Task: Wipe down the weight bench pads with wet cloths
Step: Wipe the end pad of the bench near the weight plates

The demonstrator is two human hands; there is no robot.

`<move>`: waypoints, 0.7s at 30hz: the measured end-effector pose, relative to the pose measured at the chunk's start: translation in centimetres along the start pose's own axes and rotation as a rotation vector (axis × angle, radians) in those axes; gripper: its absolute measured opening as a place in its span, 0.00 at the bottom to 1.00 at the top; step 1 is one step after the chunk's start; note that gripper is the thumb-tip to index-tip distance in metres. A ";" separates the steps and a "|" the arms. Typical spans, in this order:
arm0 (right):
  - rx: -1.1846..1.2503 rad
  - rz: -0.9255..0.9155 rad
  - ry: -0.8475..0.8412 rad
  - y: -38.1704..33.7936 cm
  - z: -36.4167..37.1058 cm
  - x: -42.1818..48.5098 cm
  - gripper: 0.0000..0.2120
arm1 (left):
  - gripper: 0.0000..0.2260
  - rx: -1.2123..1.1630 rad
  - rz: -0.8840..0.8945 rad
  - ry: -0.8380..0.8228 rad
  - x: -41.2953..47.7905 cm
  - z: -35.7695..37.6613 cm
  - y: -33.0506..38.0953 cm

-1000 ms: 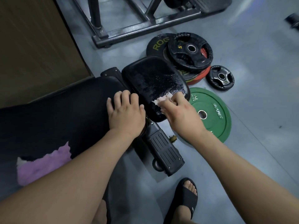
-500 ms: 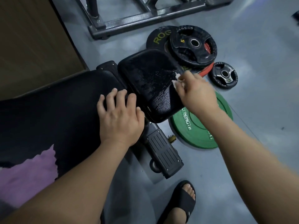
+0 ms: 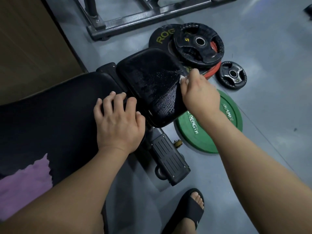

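On the right edge of the small pad (image 3: 152, 85), the right hand (image 3: 199, 93) is rubbing with a little white cloth (image 3: 182, 78). A second ago that hand was lower down, near the close end of the pad. Half a second ago it was partway up the side. Now it is up by the far right corner, right next to the black weights (image 3: 197, 43). So the cloth has slid along the whole right side, away from the person. The pad looks shiny and spotty with water near the hand. I think this side is nearly done. The left part of this pad and the big pad (image 3: 59, 115) may still need a wipe.

The right arm is stretched out long, over the green weight (image 3: 228, 132) on the floor. The back of the hand faces up. Its fingers are curled tight around the cloth, so only a small white bit pokes out at the fingertips. The cloth is touching the pad's edge.

The left hand (image 3: 118, 122) has stayed in about the same spot. It rests palm down on the end of the big pad, just beside the small pad. Its fingers are spread and a bit bent at the tips. It holds nothing; it just leans there. A purple cloth (image 3: 25, 179) lies on the big pad, well away from both hands.
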State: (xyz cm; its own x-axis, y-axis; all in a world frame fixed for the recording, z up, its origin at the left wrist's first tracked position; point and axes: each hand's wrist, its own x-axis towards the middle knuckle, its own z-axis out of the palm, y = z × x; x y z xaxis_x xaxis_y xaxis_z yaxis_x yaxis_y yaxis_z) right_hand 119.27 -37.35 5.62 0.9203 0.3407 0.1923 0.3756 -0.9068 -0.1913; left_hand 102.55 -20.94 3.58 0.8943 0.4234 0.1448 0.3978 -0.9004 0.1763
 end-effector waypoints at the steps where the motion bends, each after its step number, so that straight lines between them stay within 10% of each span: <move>1: -0.012 -0.048 0.023 -0.5 0.1 -1.3 0.14 | 0.15 0.001 0.002 0.001 0.0 0.0 0.0; 6: -0.039 -0.350 0.004 -1.1 -0.5 -7.1 0.17 | 0.16 0.000 0.009 0.000 -0.2 0.1 -0.1; 12: 0.069 -0.012 -0.086 1.1 0.1 2.3 0.15 | 0.14 -0.020 0.005 -0.004 0.0 0.0 -0.1; 21: 0.114 -0.116 -0.135 1.9 -1.2 -3.4 0.14 | 0.14 -0.020 0.011 -0.007 -0.2 0.0 -0.3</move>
State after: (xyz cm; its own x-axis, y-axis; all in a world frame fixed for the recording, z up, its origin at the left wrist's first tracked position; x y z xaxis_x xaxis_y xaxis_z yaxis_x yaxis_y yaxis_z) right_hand 116.73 -40.52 5.80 0.8733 0.4787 0.0903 0.4832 -0.8281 -0.2842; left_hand 102.28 -20.70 3.45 0.9002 0.4125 0.1400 0.3836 -0.9029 0.1939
